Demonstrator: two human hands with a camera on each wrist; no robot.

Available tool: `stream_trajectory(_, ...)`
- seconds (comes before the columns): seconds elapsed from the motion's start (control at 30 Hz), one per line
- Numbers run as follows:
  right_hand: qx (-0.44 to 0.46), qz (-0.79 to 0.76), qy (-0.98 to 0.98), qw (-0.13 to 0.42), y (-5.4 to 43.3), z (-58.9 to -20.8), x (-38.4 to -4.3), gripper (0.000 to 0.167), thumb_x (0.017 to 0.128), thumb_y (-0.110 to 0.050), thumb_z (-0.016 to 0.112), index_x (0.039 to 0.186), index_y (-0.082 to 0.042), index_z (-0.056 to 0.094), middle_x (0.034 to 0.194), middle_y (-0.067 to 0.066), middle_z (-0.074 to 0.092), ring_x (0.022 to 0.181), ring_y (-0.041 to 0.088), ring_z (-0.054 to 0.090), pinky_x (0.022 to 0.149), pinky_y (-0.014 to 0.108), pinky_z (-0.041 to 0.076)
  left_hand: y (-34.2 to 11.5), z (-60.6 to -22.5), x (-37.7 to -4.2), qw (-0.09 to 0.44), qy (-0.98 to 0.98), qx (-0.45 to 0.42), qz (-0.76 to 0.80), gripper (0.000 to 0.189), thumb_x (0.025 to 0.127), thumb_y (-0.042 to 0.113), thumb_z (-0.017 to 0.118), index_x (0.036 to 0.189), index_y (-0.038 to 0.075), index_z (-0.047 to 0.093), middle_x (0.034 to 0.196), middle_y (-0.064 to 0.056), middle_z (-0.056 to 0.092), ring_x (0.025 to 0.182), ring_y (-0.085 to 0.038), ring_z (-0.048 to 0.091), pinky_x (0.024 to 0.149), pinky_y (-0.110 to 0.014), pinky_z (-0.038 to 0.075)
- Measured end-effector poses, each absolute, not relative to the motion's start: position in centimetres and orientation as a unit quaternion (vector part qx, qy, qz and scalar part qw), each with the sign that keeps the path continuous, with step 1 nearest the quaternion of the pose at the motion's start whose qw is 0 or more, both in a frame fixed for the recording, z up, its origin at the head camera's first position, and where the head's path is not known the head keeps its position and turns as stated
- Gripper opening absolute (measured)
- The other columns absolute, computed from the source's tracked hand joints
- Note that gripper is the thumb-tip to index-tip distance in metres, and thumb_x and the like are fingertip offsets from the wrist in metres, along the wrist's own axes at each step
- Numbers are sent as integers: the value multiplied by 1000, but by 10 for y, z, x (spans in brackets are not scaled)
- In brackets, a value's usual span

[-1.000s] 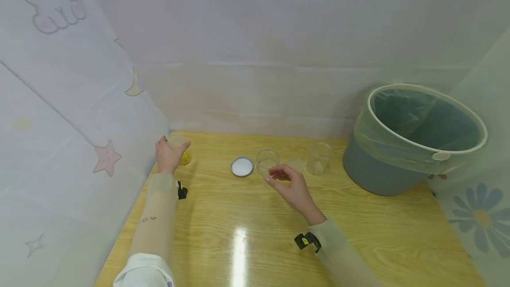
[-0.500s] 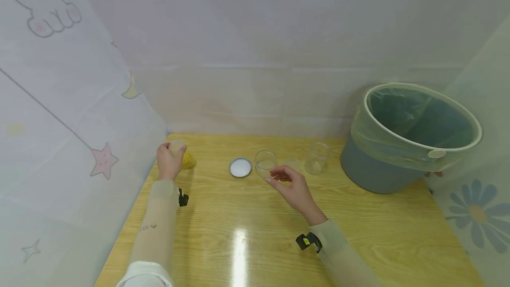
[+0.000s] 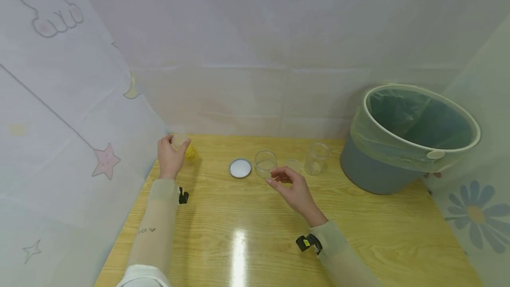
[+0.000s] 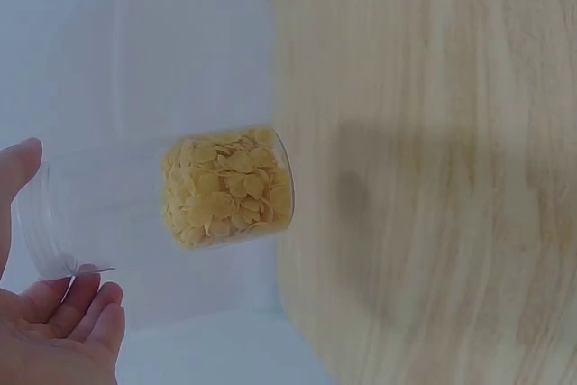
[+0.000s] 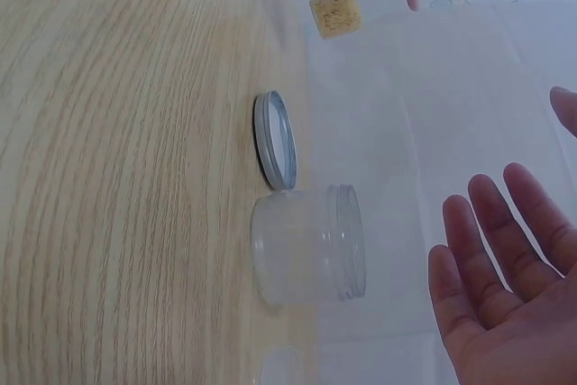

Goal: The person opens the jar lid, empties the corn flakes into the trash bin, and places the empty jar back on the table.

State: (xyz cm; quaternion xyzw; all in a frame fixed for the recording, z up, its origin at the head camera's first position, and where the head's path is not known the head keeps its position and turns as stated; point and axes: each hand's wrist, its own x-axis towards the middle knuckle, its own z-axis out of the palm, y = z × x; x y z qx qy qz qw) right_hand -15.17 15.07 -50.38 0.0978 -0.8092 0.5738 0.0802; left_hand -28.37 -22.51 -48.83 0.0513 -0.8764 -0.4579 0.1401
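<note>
My left hand [image 3: 170,158] grips a clear plastic jar [image 4: 230,188] near its rim, thumb on one side and fingers on the other. Yellow flakes, like cornflakes, fill its lower part. In the right wrist view the jar hangs above the tabletop. My right hand [image 3: 295,194] hovers with relaxed, slightly bent fingers and holds nothing. Close to its fingertips stands a short, wide clear jar [image 3: 265,164] without a lid. A round silver-rimmed lid [image 3: 240,168] with a white inside lies left of that jar, inside facing up.
Right of the short jar lies a flat, clear round piece [image 3: 293,165], partly behind my right hand. A taller clear jar [image 3: 316,159] stands beyond it. A large grey bin [image 3: 374,163] with a plastic liner occupies the right back of the wooden table [image 3: 223,229].
My left hand has lifted the jar of flakes off the table and brought it slightly to the right. The right hand stays nearly still.
</note>
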Motion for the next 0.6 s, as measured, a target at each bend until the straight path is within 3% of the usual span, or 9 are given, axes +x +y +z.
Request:
stream_trajectory(0.1,98,575,-808,81,150,-503,-152,23,93,-28,78,110,-14,70,107,3,69,97,20,65,92,52,51,-221,-481,-283,146,-875,39,-460,78,98,46,66,148,-5,37,141,-25,40,129,-40,41,108,-53,35)
stream_trajectory(0.33,101,582,-802,85,143,-477,-141,21,94,-13,76,111,-2,69,109,16,68,98,34,65,92,56,50,-210,-465,-281,163,-869,12,-468,84,94,57,67,146,-4,42,141,-24,43,130,-40,42,108,-53,36)
stream_trajectory(0.6,104,577,-806,78,141,-463,-135,23,94,-11,75,113,0,68,109,15,69,99,34,65,92,54,50,-186,-432,-268,167,-862,-27,-477,86,90,63,68,142,-2,48,139,-20,49,129,-38,44,108,-52,36)
